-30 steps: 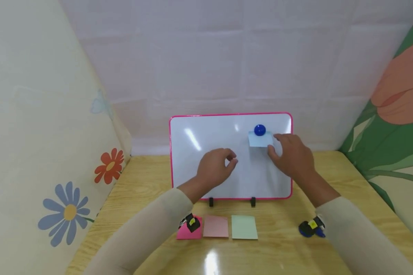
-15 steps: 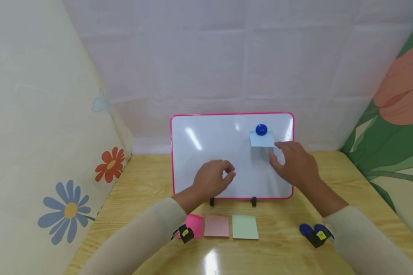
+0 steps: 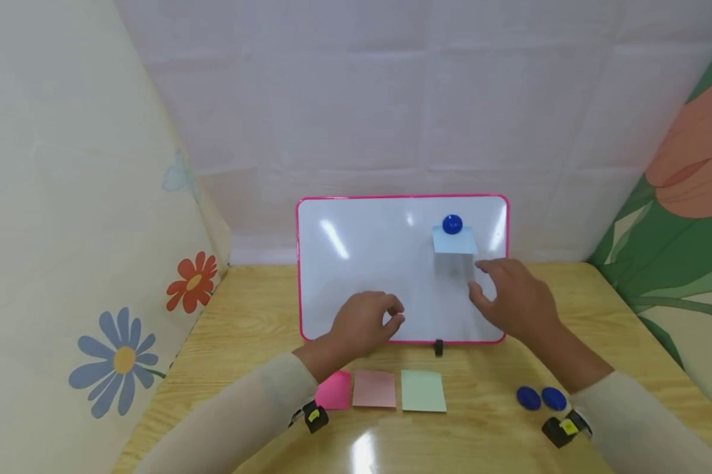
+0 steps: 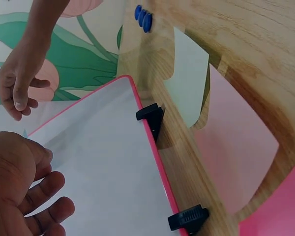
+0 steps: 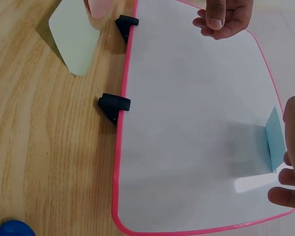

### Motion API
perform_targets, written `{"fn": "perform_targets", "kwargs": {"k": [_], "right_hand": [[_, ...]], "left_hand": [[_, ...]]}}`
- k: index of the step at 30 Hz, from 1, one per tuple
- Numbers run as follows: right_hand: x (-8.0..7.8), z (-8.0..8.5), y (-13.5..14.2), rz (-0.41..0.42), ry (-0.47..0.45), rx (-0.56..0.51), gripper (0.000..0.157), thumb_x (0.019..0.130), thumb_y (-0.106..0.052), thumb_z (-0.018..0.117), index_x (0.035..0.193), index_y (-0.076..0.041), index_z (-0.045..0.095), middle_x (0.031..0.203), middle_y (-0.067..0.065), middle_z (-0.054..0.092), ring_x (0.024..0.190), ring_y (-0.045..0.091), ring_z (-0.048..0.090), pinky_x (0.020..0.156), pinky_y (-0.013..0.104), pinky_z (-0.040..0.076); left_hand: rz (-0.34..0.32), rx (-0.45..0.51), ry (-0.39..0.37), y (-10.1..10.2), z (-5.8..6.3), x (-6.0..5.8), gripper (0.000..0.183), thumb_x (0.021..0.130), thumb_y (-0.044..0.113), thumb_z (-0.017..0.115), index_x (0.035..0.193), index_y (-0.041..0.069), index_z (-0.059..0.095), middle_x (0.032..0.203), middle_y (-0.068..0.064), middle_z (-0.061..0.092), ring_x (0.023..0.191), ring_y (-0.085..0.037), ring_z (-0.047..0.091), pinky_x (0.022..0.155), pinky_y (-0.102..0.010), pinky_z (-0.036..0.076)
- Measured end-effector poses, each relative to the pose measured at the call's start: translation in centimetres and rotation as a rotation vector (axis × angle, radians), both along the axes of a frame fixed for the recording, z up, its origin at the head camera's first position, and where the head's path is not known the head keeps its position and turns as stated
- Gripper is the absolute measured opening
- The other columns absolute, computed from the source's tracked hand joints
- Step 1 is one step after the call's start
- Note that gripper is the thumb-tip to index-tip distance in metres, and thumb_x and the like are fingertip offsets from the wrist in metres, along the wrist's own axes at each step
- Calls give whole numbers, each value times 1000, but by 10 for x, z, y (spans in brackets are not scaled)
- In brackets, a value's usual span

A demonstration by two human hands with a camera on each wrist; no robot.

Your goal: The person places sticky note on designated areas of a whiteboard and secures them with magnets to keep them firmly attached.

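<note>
A whiteboard (image 3: 356, 257) with a pink rim stands upright on the table. Near its upper right, a round blue magnet (image 3: 452, 224) holds a light blue sticky note (image 3: 454, 243), whose lower part juts out from the board. My right hand (image 3: 518, 296) is just below and right of that note, thumb and fingers apart, with nothing between them. In front of the board's lower left, my left hand (image 3: 364, 322) hangs with loosely curled fingers and holds nothing. The right wrist view shows the blue note (image 5: 275, 140) tilted away from the board, beside my right fingers.
On the table before the board lie a hot pink sticky note (image 3: 335, 392), partly behind the left sleeve, a pale pink one (image 3: 374, 388) and a pale green one (image 3: 424, 391). Blue magnets (image 3: 528, 397) lie at the right. Black feet (image 3: 438, 347) support the board.
My right hand has drawn away from the blue note, downward and to the right. My left hand has sunk lower. The note and its magnet stay on the board.
</note>
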State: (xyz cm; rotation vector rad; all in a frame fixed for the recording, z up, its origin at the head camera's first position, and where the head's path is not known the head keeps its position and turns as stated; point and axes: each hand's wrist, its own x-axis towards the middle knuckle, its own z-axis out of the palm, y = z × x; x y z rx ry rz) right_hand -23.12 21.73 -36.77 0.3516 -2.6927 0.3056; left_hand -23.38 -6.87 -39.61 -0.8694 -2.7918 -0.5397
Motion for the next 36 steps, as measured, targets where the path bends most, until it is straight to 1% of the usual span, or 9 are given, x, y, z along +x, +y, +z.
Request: {"fn": "perform_targets", "kwargs": {"k": [3, 7, 12, 17, 21, 25, 31, 36], "right_hand": [[2, -2, 1, 11, -5, 8, 45, 95, -32, 69, 127, -1, 65, 127, 22, 65, 118, 41, 58, 73, 55, 58], [5, -5, 3, 23, -34, 18, 45, 95, -33, 70, 127, -1, 66, 126, 21, 65, 118, 42, 58, 75, 57, 57], [11, -9, 6, 32, -54, 30, 47, 93, -33, 74, 128, -4, 66, 126, 20, 66, 117, 41, 59, 74, 56, 58], [17, -13, 10, 44, -86, 38, 47, 93, -35, 74, 129, -5, 67, 127, 19, 66, 119, 41, 58, 77, 57, 57], [20, -17, 13, 46, -125, 46, 48, 94, -35, 73, 130, -5, 66, 128, 20, 65, 121, 42, 57, 79, 58, 57], [24, -21, 16, 47, -142, 50, 48, 93, -35, 74, 129, -5, 66, 127, 20, 65, 119, 41, 59, 78, 58, 57], [28, -26, 19, 73, -119, 65, 48, 91, -35, 76, 126, -4, 67, 124, 19, 67, 114, 40, 63, 75, 54, 59], [31, -28, 22, 71, -138, 77, 47, 91, -34, 76, 126, -4, 67, 122, 19, 68, 114, 41, 63, 77, 55, 58]], "left_hand": [[-11, -8, 1, -1, -3, 1, 16, 99, 31, 70, 109, 19, 75, 96, 10, 72, 89, -9, 65, 82, -31, 53], [-29, -15, -6, -2, -8, 2, 16, 98, 30, 71, 109, 19, 75, 96, 10, 72, 89, -9, 65, 84, -32, 53], [-59, -26, -1, -2, -12, 4, 17, 99, 30, 71, 110, 18, 75, 97, 10, 73, 91, -11, 67, 86, -33, 52], [-82, -36, 8, -2, -16, 7, 16, 99, 29, 70, 108, 18, 75, 97, 10, 73, 90, -9, 66, 85, -32, 52], [-97, -46, -2, -2, -19, 9, 16, 99, 29, 69, 108, 17, 75, 97, 8, 73, 89, -10, 67, 85, -33, 53], [-107, -61, -7, -1, -25, 11, 16, 98, 28, 70, 107, 16, 76, 96, 8, 73, 87, -10, 66, 84, -33, 52], [-135, -67, 39, -1, -35, 15, 8, 96, 26, 72, 99, 18, 76, 86, 11, 70, 77, -6, 61, 77, -30, 50], [-147, -92, 72, -1, -40, 17, 7, 97, 26, 71, 94, 20, 74, 82, 13, 66, 72, -4, 56, 72, -27, 49]]}}
